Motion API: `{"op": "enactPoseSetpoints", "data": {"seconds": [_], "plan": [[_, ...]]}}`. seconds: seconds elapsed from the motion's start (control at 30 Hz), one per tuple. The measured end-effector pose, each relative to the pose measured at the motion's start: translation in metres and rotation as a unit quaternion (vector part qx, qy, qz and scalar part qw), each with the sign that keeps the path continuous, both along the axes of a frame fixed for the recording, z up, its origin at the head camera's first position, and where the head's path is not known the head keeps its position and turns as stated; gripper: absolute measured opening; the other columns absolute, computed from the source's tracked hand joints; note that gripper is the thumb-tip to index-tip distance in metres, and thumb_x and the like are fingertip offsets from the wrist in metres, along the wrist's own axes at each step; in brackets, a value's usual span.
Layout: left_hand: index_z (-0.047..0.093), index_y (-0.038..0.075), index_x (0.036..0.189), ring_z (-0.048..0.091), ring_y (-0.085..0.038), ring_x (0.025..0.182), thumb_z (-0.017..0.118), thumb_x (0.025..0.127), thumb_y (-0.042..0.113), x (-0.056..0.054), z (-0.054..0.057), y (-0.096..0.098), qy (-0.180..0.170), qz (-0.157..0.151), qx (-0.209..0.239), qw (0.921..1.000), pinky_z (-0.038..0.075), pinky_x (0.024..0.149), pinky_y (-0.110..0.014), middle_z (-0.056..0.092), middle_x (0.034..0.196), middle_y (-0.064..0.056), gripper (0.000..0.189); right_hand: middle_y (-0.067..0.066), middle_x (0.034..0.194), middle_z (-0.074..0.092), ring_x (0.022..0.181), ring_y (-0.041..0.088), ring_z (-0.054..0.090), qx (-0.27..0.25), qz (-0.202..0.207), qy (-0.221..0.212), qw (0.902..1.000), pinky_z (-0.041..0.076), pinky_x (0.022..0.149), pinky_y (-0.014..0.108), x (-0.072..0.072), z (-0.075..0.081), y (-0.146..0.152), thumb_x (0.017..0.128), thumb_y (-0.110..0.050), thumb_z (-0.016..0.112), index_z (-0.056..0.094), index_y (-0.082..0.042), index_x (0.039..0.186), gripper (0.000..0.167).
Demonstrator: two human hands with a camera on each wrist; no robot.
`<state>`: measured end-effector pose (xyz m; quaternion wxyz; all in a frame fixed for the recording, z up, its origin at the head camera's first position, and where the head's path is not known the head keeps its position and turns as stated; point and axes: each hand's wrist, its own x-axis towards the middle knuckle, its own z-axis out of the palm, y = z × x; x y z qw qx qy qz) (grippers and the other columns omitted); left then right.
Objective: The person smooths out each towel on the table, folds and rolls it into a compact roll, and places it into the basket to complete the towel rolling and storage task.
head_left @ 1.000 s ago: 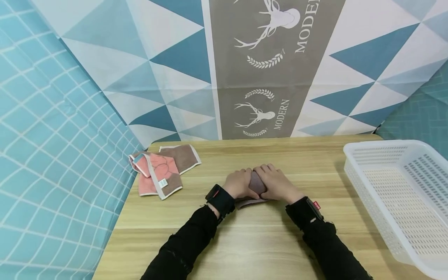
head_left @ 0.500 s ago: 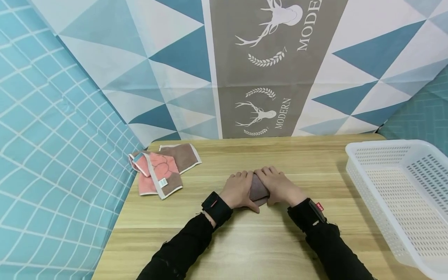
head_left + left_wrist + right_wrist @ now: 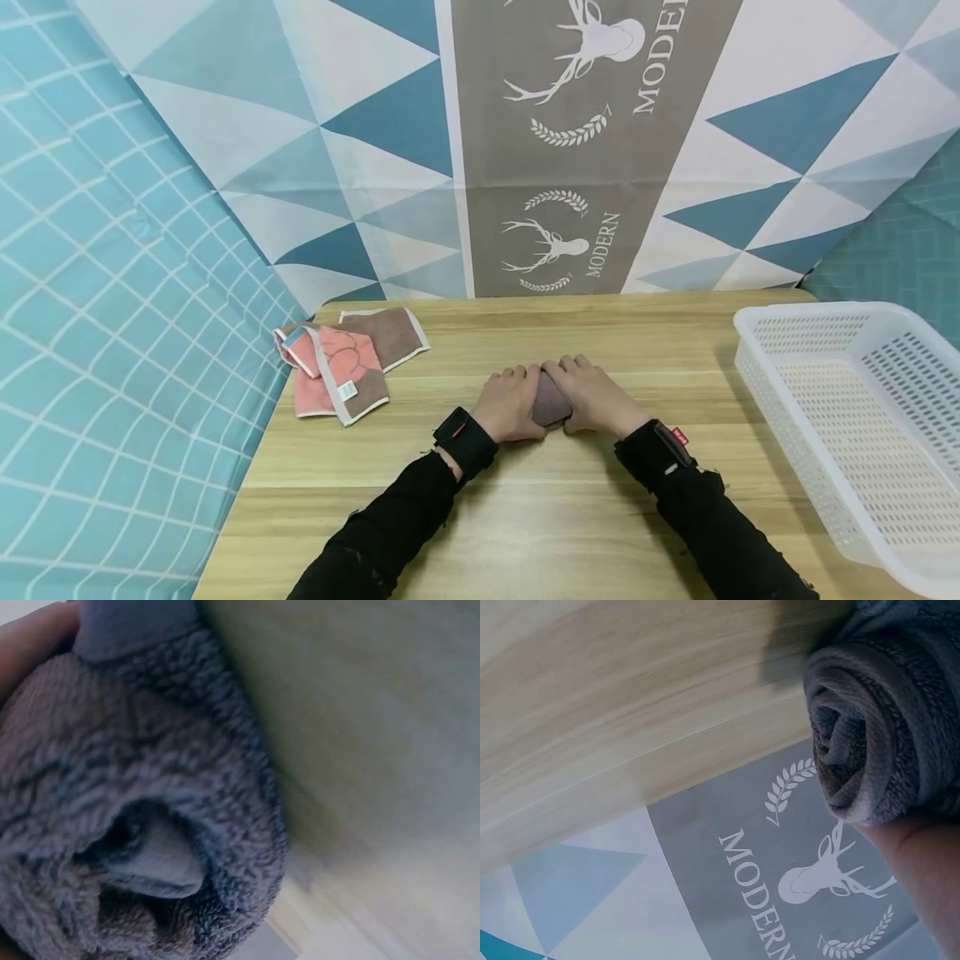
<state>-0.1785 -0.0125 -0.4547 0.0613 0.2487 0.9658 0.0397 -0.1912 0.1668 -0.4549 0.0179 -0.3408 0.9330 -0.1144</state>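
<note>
A brownish-grey towel [image 3: 551, 402], rolled into a thick bundle, lies on the table between my two hands in the head view. My left hand [image 3: 512, 405] grips its left end, with the thumb on the near side. At the right end my right hand [image 3: 596, 395] holds it in the same manner. Up close in the left wrist view, the fuzzy towel roll [image 3: 150, 765] shows a hollow end with folded layers inside. Spiral layers also show at the other end of the roll [image 3: 892, 727] in the right wrist view. The hands cover much of the bundle.
Pink and brown towels [image 3: 348, 362] with white edging lie loosely at the table's back left. A white perforated plastic basket [image 3: 832, 467] stands on the right. Patterned cloth hangs behind the wooden table [image 3: 525, 517], and blue checked cloth [image 3: 135, 333] on the left.
The towel flap that lay out on the near side is now taken up into the roll. Both hands keep hold of the ends and have shifted only slightly.
</note>
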Motion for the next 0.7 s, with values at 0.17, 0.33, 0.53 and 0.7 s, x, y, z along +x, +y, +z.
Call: {"op": "enactPoseSetpoints", "data": {"seconds": [0.17,0.33,0.53,0.7], "plan": [[0.047,0.008,0.137,0.063,-0.028,0.106,0.084,0.068,0.056,-0.002,-0.006,0.003,0.007,0.02,0.011,0.9997,0.052,0.087,-0.044,0.063,0.119,-0.011,0.091,0.016,0.116,0.059,0.106,0.034,0.055,-0.003,0.001,-0.007,1.0,0.053,0.081,0.053,-0.003,-0.002,0.001,0.057,-0.019,0.094,0.052,-0.005,0.132,0.088],[0.05,0.009,0.133,0.064,-0.027,0.099,0.083,0.067,0.058,-0.002,-0.007,0.006,0.022,0.021,0.015,0.9994,0.053,0.081,-0.042,0.065,0.113,-0.01,0.088,0.013,0.115,0.059,0.104,0.031,0.054,-0.012,-0.003,-0.004,0.9999,0.053,0.082,0.049,-0.004,-0.002,0.004,0.056,-0.02,0.094,0.054,-0.006,0.131,0.086],[0.053,0.009,0.132,0.067,-0.026,0.094,0.083,0.068,0.057,-0.004,-0.003,0.007,0.025,0.021,-0.007,0.9994,0.056,0.077,-0.039,0.067,0.111,-0.009,0.086,0.015,0.119,0.058,0.109,0.033,0.054,0.015,0.002,-0.006,0.9999,0.051,0.089,0.049,-0.005,-0.003,0.005,0.059,-0.025,0.093,0.05,-0.004,0.135,0.09],[0.052,0.009,0.135,0.068,-0.024,0.094,0.083,0.069,0.055,-0.007,0.009,0.021,0.03,0.01,-0.014,0.9994,0.056,0.078,-0.037,0.068,0.111,-0.007,0.086,0.018,0.125,0.057,0.115,0.037,0.055,0.047,-0.015,-0.004,0.9988,0.05,0.094,0.05,-0.005,0.01,0.016,0.063,-0.025,0.092,0.048,-0.003,0.137,0.089]]}}
